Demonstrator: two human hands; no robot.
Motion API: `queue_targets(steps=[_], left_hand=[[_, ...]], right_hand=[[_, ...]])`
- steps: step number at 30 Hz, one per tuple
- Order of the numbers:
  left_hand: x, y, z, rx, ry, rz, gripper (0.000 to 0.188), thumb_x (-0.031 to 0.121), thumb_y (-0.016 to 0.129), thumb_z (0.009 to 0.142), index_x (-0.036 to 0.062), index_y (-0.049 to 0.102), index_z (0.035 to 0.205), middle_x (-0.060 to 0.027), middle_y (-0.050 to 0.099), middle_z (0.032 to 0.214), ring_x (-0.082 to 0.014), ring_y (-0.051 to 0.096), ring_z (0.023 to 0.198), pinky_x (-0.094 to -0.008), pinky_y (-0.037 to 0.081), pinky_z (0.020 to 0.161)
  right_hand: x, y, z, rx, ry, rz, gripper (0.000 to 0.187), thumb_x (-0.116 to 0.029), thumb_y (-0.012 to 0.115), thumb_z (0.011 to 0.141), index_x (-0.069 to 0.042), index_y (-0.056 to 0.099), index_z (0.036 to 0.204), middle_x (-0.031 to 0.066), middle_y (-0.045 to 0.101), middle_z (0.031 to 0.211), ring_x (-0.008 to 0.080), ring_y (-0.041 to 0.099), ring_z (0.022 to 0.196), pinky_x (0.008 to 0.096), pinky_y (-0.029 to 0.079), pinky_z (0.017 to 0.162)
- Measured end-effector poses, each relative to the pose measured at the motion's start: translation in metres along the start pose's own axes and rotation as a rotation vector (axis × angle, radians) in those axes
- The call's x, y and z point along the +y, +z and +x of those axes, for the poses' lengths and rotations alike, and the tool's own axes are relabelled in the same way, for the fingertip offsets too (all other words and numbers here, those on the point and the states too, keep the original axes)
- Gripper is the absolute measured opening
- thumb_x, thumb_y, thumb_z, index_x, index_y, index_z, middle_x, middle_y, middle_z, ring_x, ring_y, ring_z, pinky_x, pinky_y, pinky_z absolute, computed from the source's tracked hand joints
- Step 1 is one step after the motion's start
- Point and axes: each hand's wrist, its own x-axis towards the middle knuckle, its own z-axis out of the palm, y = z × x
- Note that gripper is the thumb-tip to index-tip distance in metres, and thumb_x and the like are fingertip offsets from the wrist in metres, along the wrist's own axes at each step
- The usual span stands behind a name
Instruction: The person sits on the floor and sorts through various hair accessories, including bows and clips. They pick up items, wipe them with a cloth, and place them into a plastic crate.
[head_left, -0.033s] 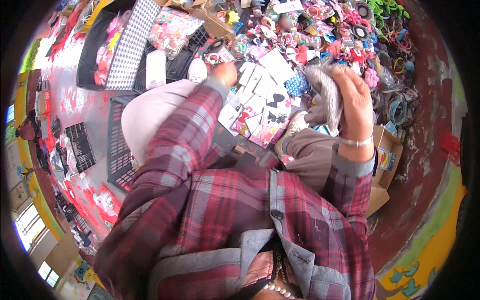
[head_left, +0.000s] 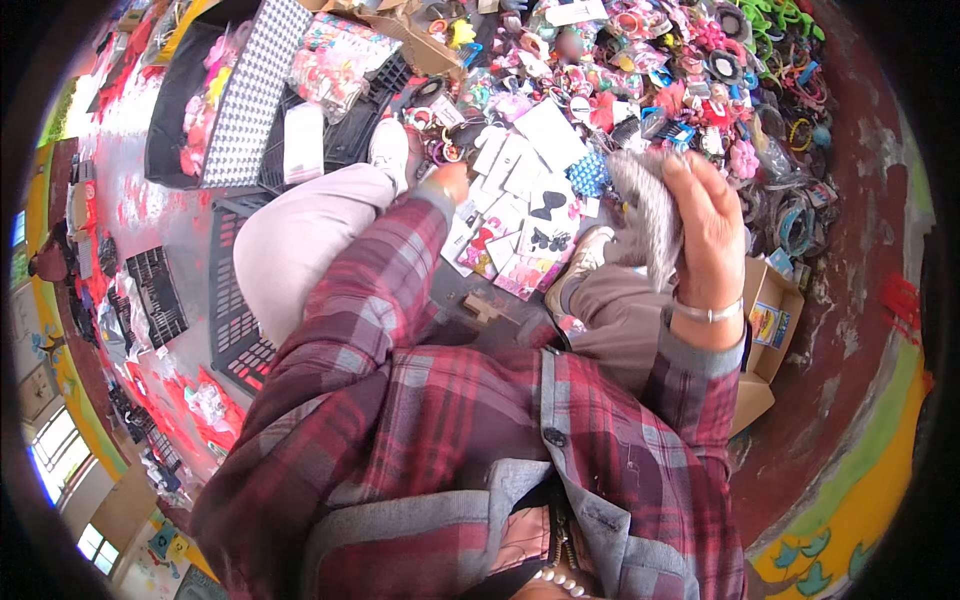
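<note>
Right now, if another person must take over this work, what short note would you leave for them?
Right hand: raised, closed on a grey fuzzy piece.
Left hand: reached down to the white and pink accessory cards on the floor, mostly hidden by the plaid sleeve; grip not visible.
Things: a heap of colourful hair accessories lies ahead, a cardboard box at the right.
Done: one grey piece picked up.
Left: the cards and heap are spread out, unsorted.

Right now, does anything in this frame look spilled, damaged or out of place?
Nothing looks damaged or spilled. The pile of hair accessories and the flat cards lie loose and overlapping on the floor, some askew. The right hand holds a grey fuzzy item; the left hand reaches into the cards.
</note>
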Motion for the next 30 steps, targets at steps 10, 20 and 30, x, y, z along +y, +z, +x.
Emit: queue_targets(steps=[10,20,30], left_hand=[[-0.019,0.036,0.014,-0.317,-0.283,-0.084,0.041,0.023,0.034,0.085,0.0037,0.047,0.119,-0.0239,0.052,0.115,-0.0365,0.052,0.106,-0.0443,0.040,0.090],[-0.015,0.020,0.009,-0.060,-0.442,-0.063,0.025,0.016,0.046,0.082,0.0027,0.065,0.091,-0.0208,0.060,0.102,-0.0353,0.057,0.098,-0.0426,0.046,0.082],[0.055,-0.090,-0.024,0.595,-0.179,-0.494,0.062,0.008,0.055,0.070,0.0089,0.035,0.129,-0.0248,0.060,0.092,-0.0390,0.059,0.087,-0.0440,0.046,0.076]], right_hand=[[0.009,0.007,0.000,-0.069,0.082,-0.101,0.008,-0.005,0.052,0.086,0.000,0.059,0.086,-0.0066,0.052,0.069,-0.0001,0.041,0.061,0.0164,0.032,0.053],[0.026,0.004,-0.001,-0.108,0.012,-0.219,0.010,-0.008,0.054,0.086,0.000,0.060,0.087,-0.0037,0.056,0.074,0.0024,0.047,0.066,0.0176,0.037,0.057],[0.024,-0.018,0.019,-0.043,-0.125,0.066,0.015,-0.014,0.057,0.087,-0.002,0.064,0.093,-0.0033,0.060,0.082,0.0038,0.052,0.072,0.0174,0.041,0.064]])
